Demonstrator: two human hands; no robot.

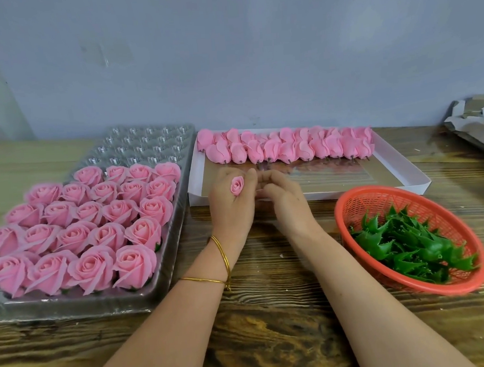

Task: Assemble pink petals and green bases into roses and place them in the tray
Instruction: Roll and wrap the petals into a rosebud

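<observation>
The wooden table (274, 338) runs under both forearms, and two thin gold bangles (223, 259) sit on the left wrist, just short of the grip. Right of the grip and nearer the person stands a red basket (348, 204) with the green bases (405, 238) heaped in it, spiky and glossy.

The grip itself is over the table's middle. The left hand (230, 204) is curled, back upward, and holds a small pink bud (237, 185) that pokes up between its fingers. The right hand (281, 193) is curled too, its fingertips meeting those of the left. Whether it pinches anything there I cannot tell, since the fingers hide the spot.

The step looks like working a bud before it gets its base. To do it well, keep the hold light so the soft petals do not crease, turn the bud rather than squeeze it, and line up its underside squarely before a base from the basket is pushed on.

The bud is tightly wound, pale pink, and much smaller than the open flowers.

Left of the grip lies a clear plastic tray (146, 144) with finished roses (95, 236) standing in rows. Its near rows are full and its far cups bare, so the job seems well along. Just beyond the grip sits a shallow white box (322, 196) with a line of closed pink petal heads (290, 148) along its far side, stubs pointing toward the hands.
</observation>
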